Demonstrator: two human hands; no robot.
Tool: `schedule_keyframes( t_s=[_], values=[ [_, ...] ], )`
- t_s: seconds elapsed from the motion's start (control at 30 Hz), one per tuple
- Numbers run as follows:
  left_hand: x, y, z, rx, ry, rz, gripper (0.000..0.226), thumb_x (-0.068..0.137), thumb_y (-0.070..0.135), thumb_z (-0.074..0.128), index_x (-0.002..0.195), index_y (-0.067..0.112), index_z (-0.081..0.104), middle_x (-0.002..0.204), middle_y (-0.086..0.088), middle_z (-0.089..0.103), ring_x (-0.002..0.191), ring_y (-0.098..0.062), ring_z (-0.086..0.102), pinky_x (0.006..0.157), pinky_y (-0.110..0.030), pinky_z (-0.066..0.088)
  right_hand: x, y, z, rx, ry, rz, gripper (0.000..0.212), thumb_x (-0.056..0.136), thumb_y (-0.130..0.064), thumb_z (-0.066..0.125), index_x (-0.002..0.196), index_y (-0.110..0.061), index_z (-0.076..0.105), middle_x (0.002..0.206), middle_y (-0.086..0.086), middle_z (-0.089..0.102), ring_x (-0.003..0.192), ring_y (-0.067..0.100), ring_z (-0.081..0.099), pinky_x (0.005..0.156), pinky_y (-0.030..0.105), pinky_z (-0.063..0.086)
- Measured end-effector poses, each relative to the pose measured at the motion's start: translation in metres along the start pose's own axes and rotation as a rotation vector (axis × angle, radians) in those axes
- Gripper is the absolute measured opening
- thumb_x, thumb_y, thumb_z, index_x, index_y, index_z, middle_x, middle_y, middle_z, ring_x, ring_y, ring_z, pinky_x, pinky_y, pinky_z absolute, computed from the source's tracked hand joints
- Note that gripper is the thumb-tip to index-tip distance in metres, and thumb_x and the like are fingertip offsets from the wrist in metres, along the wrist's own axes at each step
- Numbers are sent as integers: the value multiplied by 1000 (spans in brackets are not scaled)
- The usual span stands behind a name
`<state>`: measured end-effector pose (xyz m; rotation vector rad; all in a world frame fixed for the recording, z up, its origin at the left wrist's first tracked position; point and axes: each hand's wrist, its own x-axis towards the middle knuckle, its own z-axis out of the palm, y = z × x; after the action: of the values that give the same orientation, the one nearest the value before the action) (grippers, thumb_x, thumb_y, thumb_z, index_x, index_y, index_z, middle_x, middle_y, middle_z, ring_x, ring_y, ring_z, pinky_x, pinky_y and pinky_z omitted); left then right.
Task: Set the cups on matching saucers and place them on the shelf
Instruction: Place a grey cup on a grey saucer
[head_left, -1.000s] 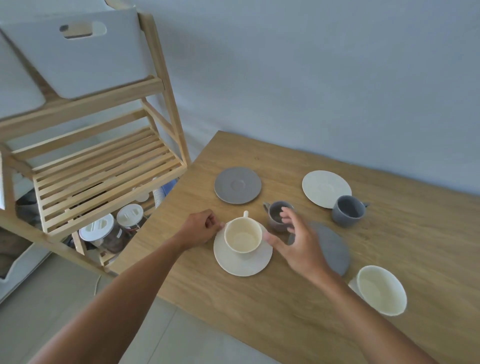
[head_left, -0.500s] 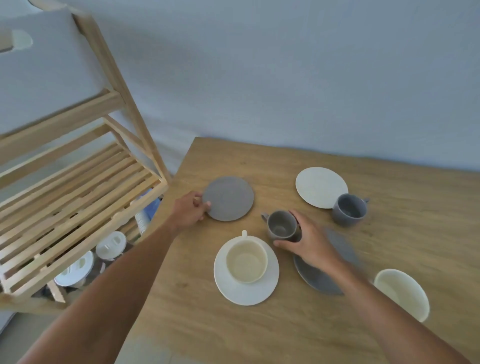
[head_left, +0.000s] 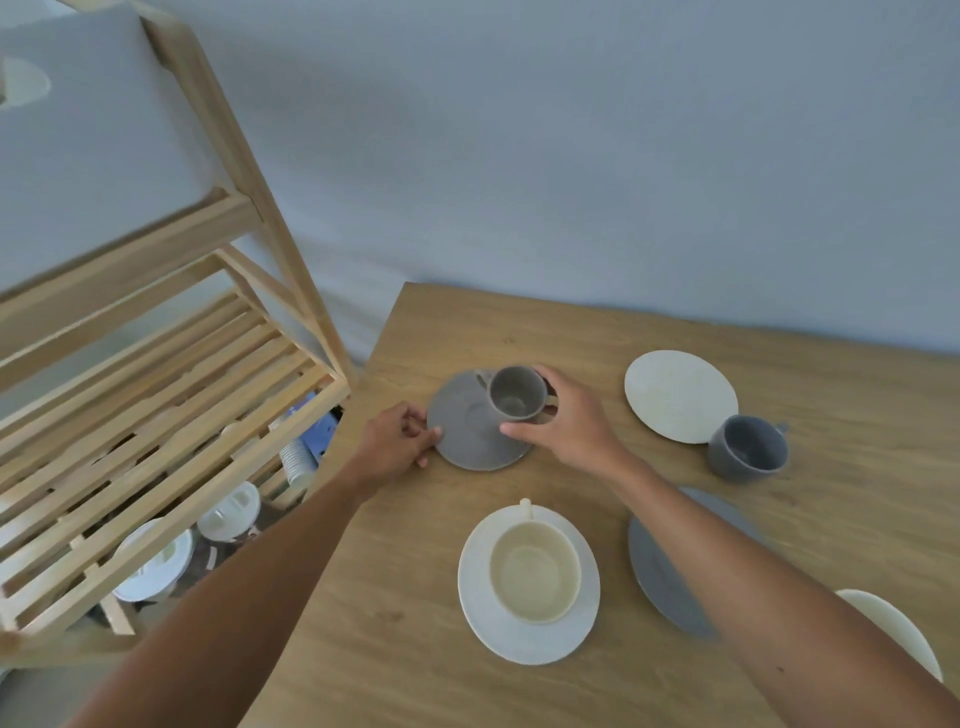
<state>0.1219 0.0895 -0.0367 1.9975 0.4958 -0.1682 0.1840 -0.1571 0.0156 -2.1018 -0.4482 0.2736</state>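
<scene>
1. Since half a second ago: right hand is now carrying the grey cup, fingers closed around its body, over the grey saucer; before, the cup was sitting on the table by the other grey saucer.
2. Left hand is still pinching the grey saucer's near-left rim.
3. Cream cup is sitting on its cream saucer, toward the body from both hands.
4. No readable writing.
5. Can't tell if the held cup is touching the saucer. Right forearm is covering part of the second saucer.
</scene>
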Motion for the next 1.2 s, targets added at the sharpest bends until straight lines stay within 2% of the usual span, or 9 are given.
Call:
schedule_keyframes(
  t_s=[0.17,0.37,0.5,0.6,0.77,0.87,0.97,1.07,1.2],
  values=[
    [-1,3,-1,-40,-29,-20,26,83,29,75,102,15,63,76,-4,72,60,-11,66,58,-24,55,22,-1,20,-48,-56,-34,61,65,-32,91,113,-40,55,104,-24,63,99,-15,56,78,3,43],
    [1,2,-2,-55,-46,-23,26,83,27,75,103,15,63,79,-4,72,60,-11,67,60,-24,57,30,6,29,-54,-98,-48,62,65,-27,92,116,-34,57,99,-29,59,94,-23,53,78,-1,40],
    [-1,1,-1,-46,-37,-9,25,83,29,75,102,16,63,78,-8,74,62,-16,69,66,-32,61,32,8,33,-67,-114,-57,61,64,-32,91,116,-34,58,102,-25,62,97,-16,55,80,3,40],
    [-7,3,-3,-48,-24,-3,25,85,28,73,102,13,62,80,-13,74,65,-19,70,68,-35,61,33,6,33,-83,-143,-63,62,63,-41,90,115,-30,59,108,-20,64,100,-6,57,85,16,43],
    [-25,7,-9,1,31,52,23,87,32,70,100,15,62,81,-12,71,67,-13,66,65,-29,57,22,15,15,-138,-136,-9,97,65,-53,86,145,-23,40,142,-4,52,129,14,48,106,36,42],
    [-34,10,-12,133,92,136,20,86,38,69,97,22,63,81,0,69,71,-9,65,67,-22,51,8,23,-8,-160,-98,-5,100,68,-50,85,149,-21,35,148,-1,47,137,17,42,111,37,37],
    [-38,17,-15,190,91,200,20,84,48,67,94,32,62,81,6,69,75,-9,68,73,-33,58,-7,30,-37,-203,-69,-19,97,70,-47,84,149,-19,36,149,-1,46,138,16,40,113,34,34],
    [-44,40,-7,177,120,268,17,85,41,69,95,29,63,80,3,70,74,-13,68,74,-35,58,-23,39,-69,-238,-36,-8,95,70,-49,83,148,-20,38,150,-1,45,139,19,39,113,35,34],
    [-51,82,21,167,98,340,16,87,31,70,97,20,65,85,-3,71,74,-13,63,69,-22,49,-48,54,-110,-261,47,34,95,68,-48,85,147,-21,39,151,-2,44,141,19,36,113,33,28]
  ],
)
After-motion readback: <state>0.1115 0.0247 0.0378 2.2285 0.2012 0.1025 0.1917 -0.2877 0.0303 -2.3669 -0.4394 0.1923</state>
